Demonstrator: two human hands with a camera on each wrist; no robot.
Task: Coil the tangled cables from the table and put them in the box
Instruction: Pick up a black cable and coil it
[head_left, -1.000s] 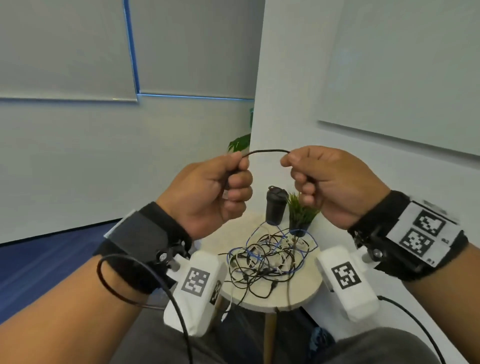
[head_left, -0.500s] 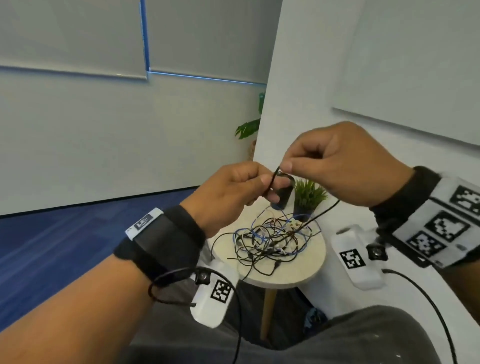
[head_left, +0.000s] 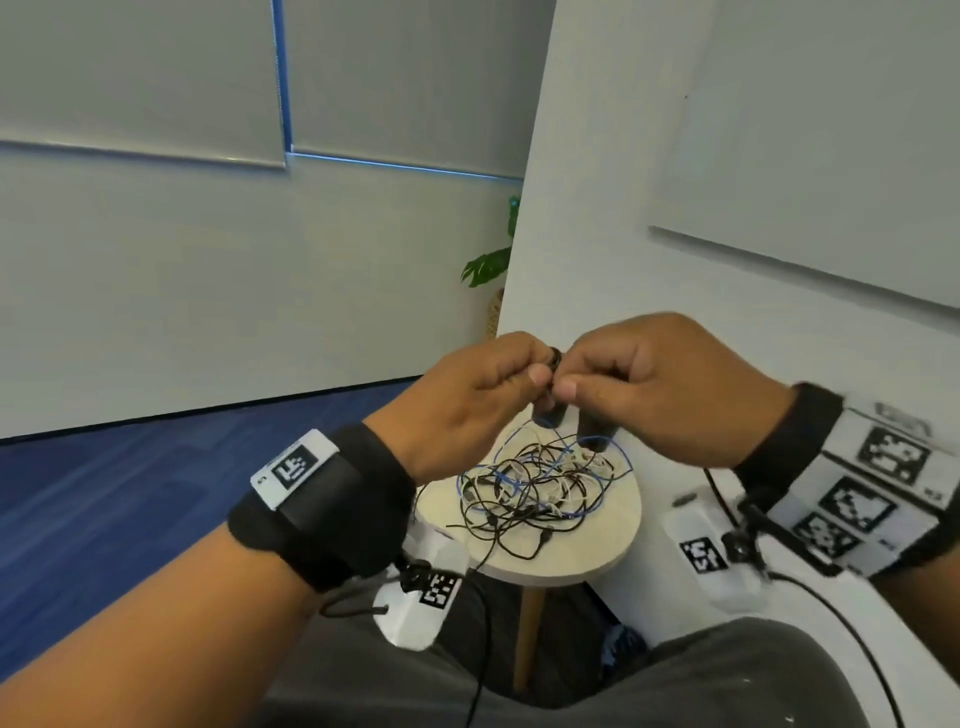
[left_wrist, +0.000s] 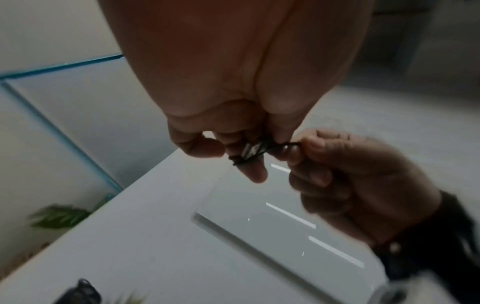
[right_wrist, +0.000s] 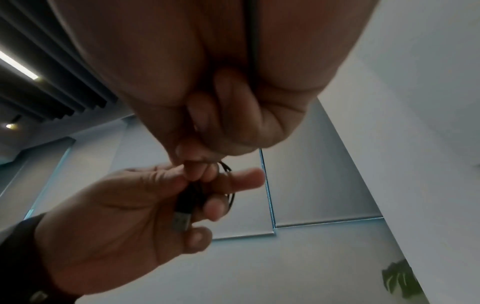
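Left forearm: raised from the 7 o'clock corner of the head view toward the centre, a black strap worn at the wrist.
Left hand (head_left: 467, 400): held in the air with the knuckles turned up, its fingers curled; a thin black cable (left_wrist: 262, 150) is pinched by them, and a turn of it is seen wrapped round one fingertip in the left wrist view.
Right forearm: brought in from 4 o'clock, a black strap worn at the wrist.
Right hand (head_left: 660, 384): held level with the left, fingertips meeting it at the centre; the same cable is pinched between thumb and forefinger, the other fingers being curled under.
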